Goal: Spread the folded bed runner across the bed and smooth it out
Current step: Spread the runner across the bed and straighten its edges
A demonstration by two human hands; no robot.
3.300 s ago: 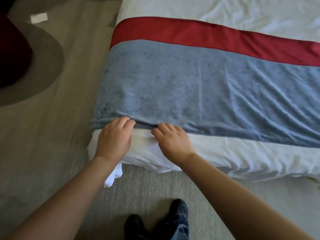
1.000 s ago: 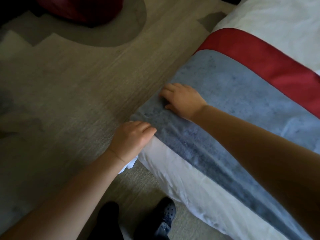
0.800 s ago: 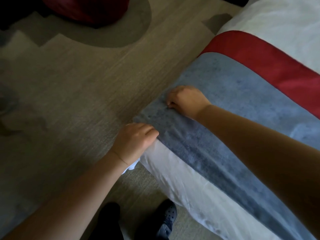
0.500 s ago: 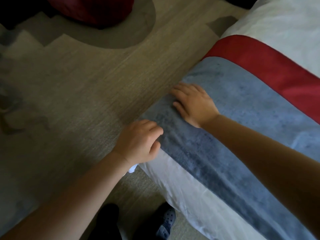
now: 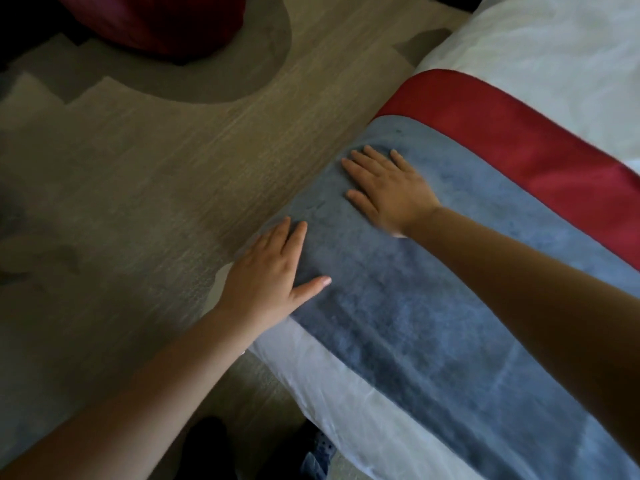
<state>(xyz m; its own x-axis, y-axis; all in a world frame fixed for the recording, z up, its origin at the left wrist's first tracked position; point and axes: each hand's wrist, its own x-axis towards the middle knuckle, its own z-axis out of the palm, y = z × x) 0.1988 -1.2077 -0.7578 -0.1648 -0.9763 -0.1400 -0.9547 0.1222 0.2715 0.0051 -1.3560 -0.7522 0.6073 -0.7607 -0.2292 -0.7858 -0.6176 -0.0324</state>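
Note:
The bed runner (image 5: 450, 306) is blue-grey with a red band (image 5: 512, 140) along its far side. It lies spread across the white bed (image 5: 554, 46), its end draped over the bed's left edge. My left hand (image 5: 273, 275) rests flat on the runner's near corner at the mattress edge, fingers apart. Farther along the same end, my right hand (image 5: 388, 188) lies palm down on the blue cloth with fingers spread. Neither hand holds any fabric.
Beige carpet (image 5: 138, 185) with a darker grey curved patch (image 5: 214, 77) lies left of the bed. A dark red rounded object (image 5: 156, 19) sits at the top left. My dark shoes (image 5: 311, 452) show at the bottom, close to the white sheet's overhang (image 5: 346, 393).
Both hands have gone from curled on the runner's end to lying flat with spread fingers. The right hand slid farther along the edge, and the view moved in closer.

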